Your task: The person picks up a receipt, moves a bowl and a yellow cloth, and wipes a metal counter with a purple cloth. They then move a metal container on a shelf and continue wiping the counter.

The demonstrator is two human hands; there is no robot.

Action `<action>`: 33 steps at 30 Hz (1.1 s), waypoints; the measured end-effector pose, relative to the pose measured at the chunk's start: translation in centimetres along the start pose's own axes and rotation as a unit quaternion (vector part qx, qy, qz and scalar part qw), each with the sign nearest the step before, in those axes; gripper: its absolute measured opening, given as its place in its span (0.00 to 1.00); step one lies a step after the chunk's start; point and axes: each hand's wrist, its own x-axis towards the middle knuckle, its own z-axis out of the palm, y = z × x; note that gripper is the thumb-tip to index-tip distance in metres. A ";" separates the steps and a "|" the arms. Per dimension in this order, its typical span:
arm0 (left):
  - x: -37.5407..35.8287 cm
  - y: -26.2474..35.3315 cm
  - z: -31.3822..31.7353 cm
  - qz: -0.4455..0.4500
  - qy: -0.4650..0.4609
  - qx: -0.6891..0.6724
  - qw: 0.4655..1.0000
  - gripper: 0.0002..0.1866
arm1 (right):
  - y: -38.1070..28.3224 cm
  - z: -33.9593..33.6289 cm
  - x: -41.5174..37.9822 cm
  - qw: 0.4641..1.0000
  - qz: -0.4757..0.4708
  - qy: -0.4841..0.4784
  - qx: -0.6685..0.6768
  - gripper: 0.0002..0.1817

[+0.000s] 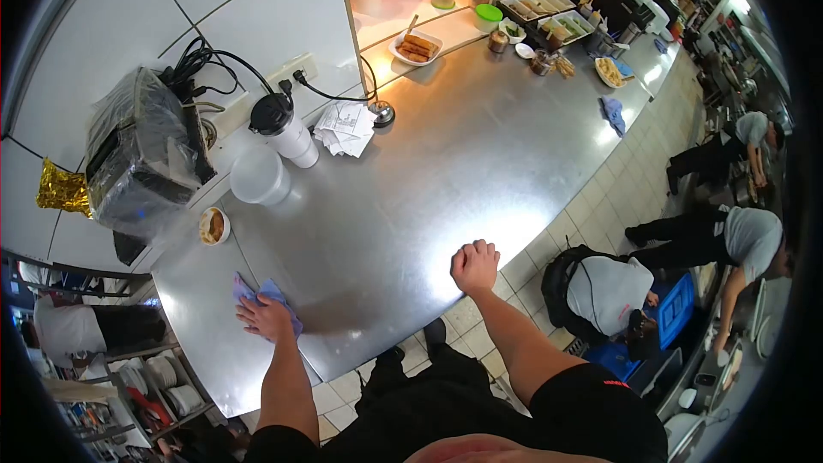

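One cloth [267, 293] under left hand [264, 317]; right hand [474, 266] fisted.

Plastic-wrapped black appliance [141, 150] by the white tiled wall, white tumbler with black lid [283, 129], translucent upturned plastic bowl [257, 176], stack of paper receipts [345, 129], small bowl of food [213, 226], blue rag [614, 113] farther along the steel bench [411, 197], three people bent over at right.

Commercial kitchen. Stainless steel counter [446, 171] runs long, curving away to upper right; strong overhead light glare on its surface. Wall [214, 9] behind: large white tiles, dark grout, w/ white socket strip [287, 73] and black cables plugged in. Floor [600, 197]: small pale tiles. Shelving rack [129, 377] w/ stacked white dishes at lower left. Far end brightly lit.
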 end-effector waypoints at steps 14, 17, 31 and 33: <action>0.9 0.5 -0.2 0.207 -0.001 -0.043 0.977 0.37 | 0.0 -0.5 0.1 1.000 -0.021 0.023 -0.005 0.10; 0.3 1.5 -0.2 0.239 0.006 -0.027 0.971 0.39 | 0.2 -0.2 0.1 0.999 -0.012 0.020 0.024 0.11; -10.8 8.4 0.5 0.406 -0.010 -0.099 0.908 0.44 | 1.6 0.3 -0.6 0.995 -0.065 0.042 0.057 0.10; -12.4 8.5 0.3 0.431 0.004 -0.112 0.895 0.42 | 1.8 0.8 -0.9 0.993 -0.076 0.052 0.080 0.08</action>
